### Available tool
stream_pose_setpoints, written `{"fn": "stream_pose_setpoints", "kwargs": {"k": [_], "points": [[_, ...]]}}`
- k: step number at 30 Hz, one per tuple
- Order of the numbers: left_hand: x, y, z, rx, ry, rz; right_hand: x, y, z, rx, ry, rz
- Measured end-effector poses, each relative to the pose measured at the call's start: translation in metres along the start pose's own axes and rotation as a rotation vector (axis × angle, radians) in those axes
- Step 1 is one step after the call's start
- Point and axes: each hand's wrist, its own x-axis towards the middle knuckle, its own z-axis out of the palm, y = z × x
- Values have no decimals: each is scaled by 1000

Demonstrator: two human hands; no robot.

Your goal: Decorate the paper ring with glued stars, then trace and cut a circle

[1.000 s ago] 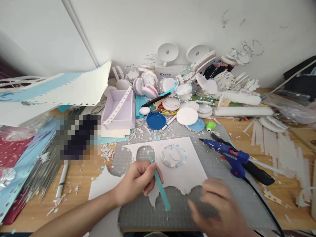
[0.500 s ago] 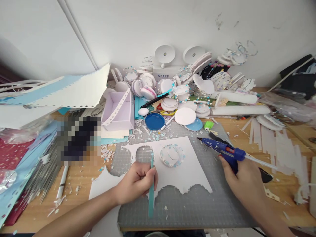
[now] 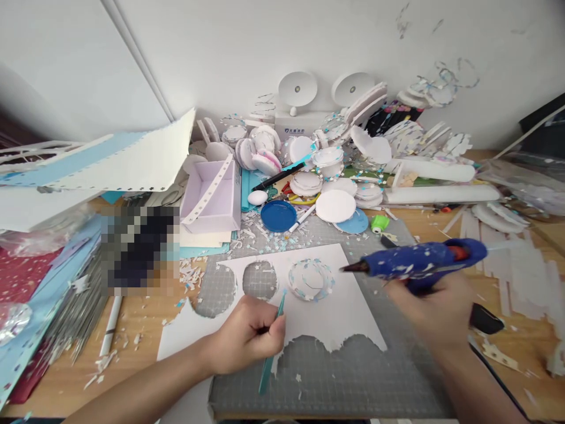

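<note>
My left hand (image 3: 253, 338) is closed around teal tweezers (image 3: 266, 372), their narrow tip pointing up with a tiny light-blue piece at its end. In my right hand (image 3: 445, 309) is a blue hot glue gun (image 3: 408, 263), raised above the mat with its dark nozzle pointing left and a clear glue stick out the back. Between both hands lies a white sheet (image 3: 353, 312) with round cut-outs and scalloped edges. On it rests a coiled white paper strip (image 3: 311, 281) dotted with light-blue bits. My left hand sits over the sheet's lower part.
Under the sheet is a grey cutting mat (image 3: 353, 380). Behind stand a lilac box (image 3: 209, 200), a blue lid (image 3: 278, 216), a green bottle cap (image 3: 379, 224) and heaped white discs (image 3: 335, 206). Thin wires (image 3: 73, 312) lie left; pale strips (image 3: 498, 265) lie right. Scraps are scattered about.
The glue gun has been lifted off the mat in my right hand and swung level, nearer the coil. The tweezers in my left hand now tilt rightward, tip closer to the coil.
</note>
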Motion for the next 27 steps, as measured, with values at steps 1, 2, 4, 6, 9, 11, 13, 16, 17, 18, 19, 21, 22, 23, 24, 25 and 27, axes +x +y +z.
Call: {"fn": "stream_pose_setpoints", "kwargs": {"k": [1,2,4,6,9,11,13,16,17,18,19,21,22,23,24,25,27], "points": [[0,-1,0,24,0,19,-4,-1,6,28,-23,-60],[1,-1,1,48,3,43,-9,-2,10,45,-50,-105],[1,-2,1,87,-1,92,-18,-1,16,68,-114,-148],[2,-2,2,97,-15,125,-24,2,18,78,-181,-173],[3,-1,2,77,-35,142,-29,5,19,71,-227,-183],[3,-1,2,65,-34,146,-30,5,20,58,-219,-155],[2,-1,2,60,-29,151,-31,5,21,45,-208,-128],[2,-1,2,59,-23,161,-32,5,22,32,-207,-122],[2,-1,2,60,-23,162,-32,5,22,30,-206,-127],[2,0,2,60,-22,164,-32,6,22,30,-204,-133],[2,0,2,62,-20,167,-33,6,22,31,-207,-138],[3,0,3,65,-19,174,-33,6,22,35,-216,-146],[3,0,3,66,-11,182,-33,7,22,38,-219,-151],[3,-1,3,67,3,194,-33,7,22,36,-222,-157],[3,-1,4,66,18,207,-33,7,22,32,-222,-165],[3,-2,4,65,32,219,-33,7,22,29,-219,-174],[3,-3,5,65,48,233,-34,7,23,25,-215,-183]]}}
